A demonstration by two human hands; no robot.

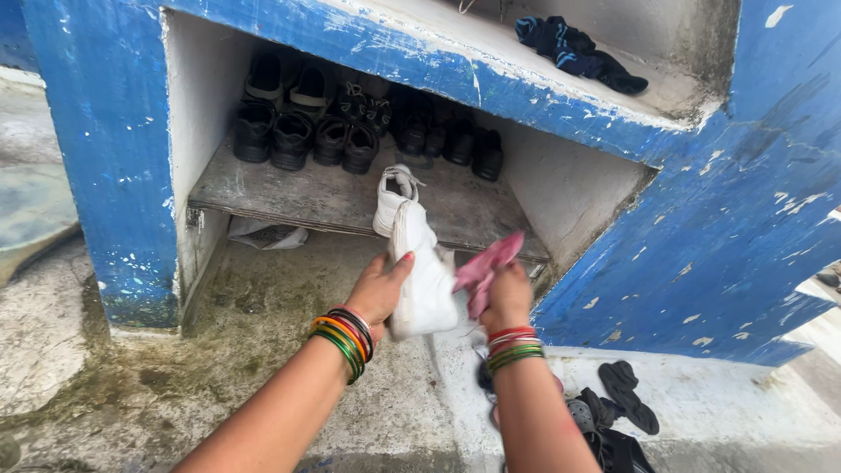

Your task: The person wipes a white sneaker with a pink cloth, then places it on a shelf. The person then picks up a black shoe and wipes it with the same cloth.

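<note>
My left hand [378,289] grips a white sneaker [419,271] by its side, sole toward me, toe pointing down. A second white sneaker [392,197] hangs or rests just behind it, at the front edge of the wooden shelf [307,197]. My right hand [506,293] is closed on a pink cloth [484,267], held against the right side of the sneaker. Both wrists wear coloured bangles.
A blue-painted concrete niche [105,131] holds several black shoes [289,136] at the back of the shelf. A dark blue cloth [578,52] lies on the upper ledge. Black sandals [626,398] lie on the floor at right. Crumpled paper [263,235] sits under the shelf.
</note>
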